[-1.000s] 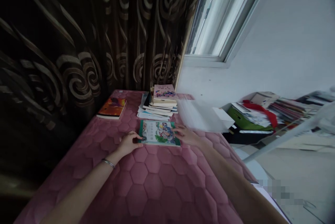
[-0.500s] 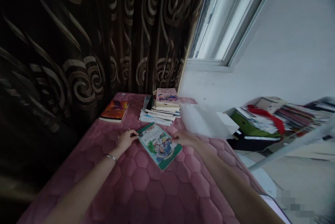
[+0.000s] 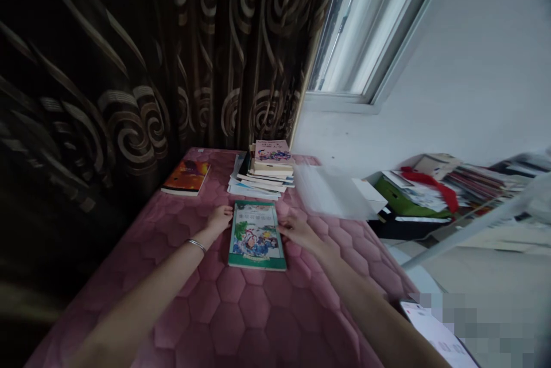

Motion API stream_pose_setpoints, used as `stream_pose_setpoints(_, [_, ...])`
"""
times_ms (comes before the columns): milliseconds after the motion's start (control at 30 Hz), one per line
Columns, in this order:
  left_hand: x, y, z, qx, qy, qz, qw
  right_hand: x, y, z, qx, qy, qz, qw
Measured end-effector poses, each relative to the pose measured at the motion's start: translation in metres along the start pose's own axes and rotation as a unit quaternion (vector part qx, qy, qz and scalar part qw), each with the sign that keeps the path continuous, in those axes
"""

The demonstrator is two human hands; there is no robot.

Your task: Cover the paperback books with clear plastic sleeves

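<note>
A green-edged picture book [image 3: 255, 235] lies flat on the pink quilted table [image 3: 258, 310], its long side running away from me. My left hand [image 3: 218, 219] rests against the book's upper left edge, fingers curled on the rim. At the book's right edge my right hand [image 3: 296, 228] touches it with fingers stretched out. A bracelet circles my left wrist.
A stack of books [image 3: 264, 174] stands just behind the green book. An orange book [image 3: 186, 177] lies at the far left by the dark patterned curtain [image 3: 129, 58]. A blurred clear sheet [image 3: 329, 191] sits at the table's right edge. Cluttered shelves of papers [image 3: 439, 190] lie to the right.
The green book has been turned from lying crosswise, through a slant, to lengthwise. Both hands stayed at its edges and shifted with it.
</note>
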State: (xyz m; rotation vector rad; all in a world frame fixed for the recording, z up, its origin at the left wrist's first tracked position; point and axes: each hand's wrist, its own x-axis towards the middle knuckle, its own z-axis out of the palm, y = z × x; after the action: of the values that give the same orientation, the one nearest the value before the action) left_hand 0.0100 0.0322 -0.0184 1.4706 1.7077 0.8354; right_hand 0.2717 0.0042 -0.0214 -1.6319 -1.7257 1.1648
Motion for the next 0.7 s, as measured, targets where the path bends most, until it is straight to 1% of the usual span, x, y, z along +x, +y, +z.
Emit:
stream_pose_setpoints(100, [-0.009,-0.002,0.001,-0.033,-0.025,0.018,0.999,0.013,0.0,0.001,-0.015,0.003,-0.005,1.0])
stream_pose_setpoints(167, [-0.01,0.001,0.005,-0.048,-0.031,0.037,0.998,0.018,-0.003,0.0,-0.029,0.021,0.001,0.999])
stream_pose_setpoints(267, [-0.008,0.006,0.011,-0.059,-0.034,0.057,0.996,0.022,-0.01,-0.006,-0.04,0.043,0.007,0.998])
stream_pose_setpoints(333, [-0.009,0.006,0.013,-0.059,-0.03,0.062,0.996,0.019,-0.014,-0.01,-0.036,0.046,0.017,0.998])
stream_pose_setpoints(433, [-0.017,0.0,0.011,-0.052,-0.02,0.059,0.997,0.009,-0.015,-0.01,-0.018,0.045,0.036,0.998])
stream_pose_setpoints(567, [-0.032,-0.012,0.003,-0.029,-0.015,0.043,0.999,-0.016,-0.003,-0.003,-0.003,0.036,0.039,0.999])
stream_pose_setpoints(700, [-0.043,-0.019,0.003,-0.017,-0.03,0.032,0.999,-0.034,0.013,0.004,0.082,0.006,0.026,0.996])
